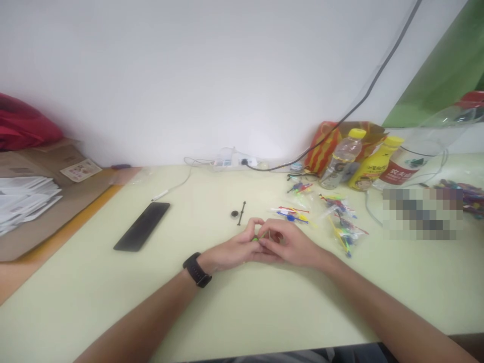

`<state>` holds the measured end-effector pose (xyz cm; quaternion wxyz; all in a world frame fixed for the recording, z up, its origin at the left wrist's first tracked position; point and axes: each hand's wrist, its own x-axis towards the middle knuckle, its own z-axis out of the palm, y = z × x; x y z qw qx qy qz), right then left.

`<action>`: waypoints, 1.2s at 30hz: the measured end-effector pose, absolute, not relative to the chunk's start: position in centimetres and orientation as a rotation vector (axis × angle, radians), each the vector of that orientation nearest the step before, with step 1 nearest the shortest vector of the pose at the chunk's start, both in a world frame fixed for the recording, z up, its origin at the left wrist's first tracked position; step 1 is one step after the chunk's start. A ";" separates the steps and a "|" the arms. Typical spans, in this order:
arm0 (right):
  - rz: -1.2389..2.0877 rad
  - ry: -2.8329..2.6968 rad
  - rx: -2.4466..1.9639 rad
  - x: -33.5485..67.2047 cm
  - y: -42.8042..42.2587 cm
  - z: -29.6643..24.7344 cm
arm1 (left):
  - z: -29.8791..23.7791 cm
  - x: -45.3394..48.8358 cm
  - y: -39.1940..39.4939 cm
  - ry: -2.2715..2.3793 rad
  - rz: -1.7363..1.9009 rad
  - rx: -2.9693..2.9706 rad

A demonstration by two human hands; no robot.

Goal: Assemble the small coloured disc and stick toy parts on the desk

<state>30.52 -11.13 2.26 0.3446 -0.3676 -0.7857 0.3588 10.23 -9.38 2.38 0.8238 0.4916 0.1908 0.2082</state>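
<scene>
My left hand [242, 245] and my right hand [289, 243] meet above the table, with their fingers closed around a small green plastic piece [255, 239]. A thin green strip shows by the right fingertips; most of what is held is hidden by the fingers. Just beyond the hands lie a black plastic arrow [241, 214] and a small black disc [235, 214], side by side. To the right of them are loose blue, red and white arrows [293, 215] and several clear bags of coloured arrow pieces [342, 222].
A black phone [142, 227] lies at left, near a white cable [161, 195]. Further left stands a cardboard box [75, 186] with papers. A power strip [236, 162] runs along the wall. Bottles [372, 164], glasses [302, 176] and a pile of coloured pieces [461, 196] occupy the right.
</scene>
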 end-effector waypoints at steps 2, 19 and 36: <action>0.990 -2.018 -0.935 30.6 -11.1 2.6 | 2.5 10.2 -9.3 0.414 0.451 1.045; 0.636 -1.845 -0.979 32.1 -10.1 3.4 | 2.9 9.6 -7.6 0.673 0.650 1.103; 0.810 -1.723 -1.039 31.5 -11.0 2.1 | 2.1 9.5 -7.0 0.703 0.770 1.136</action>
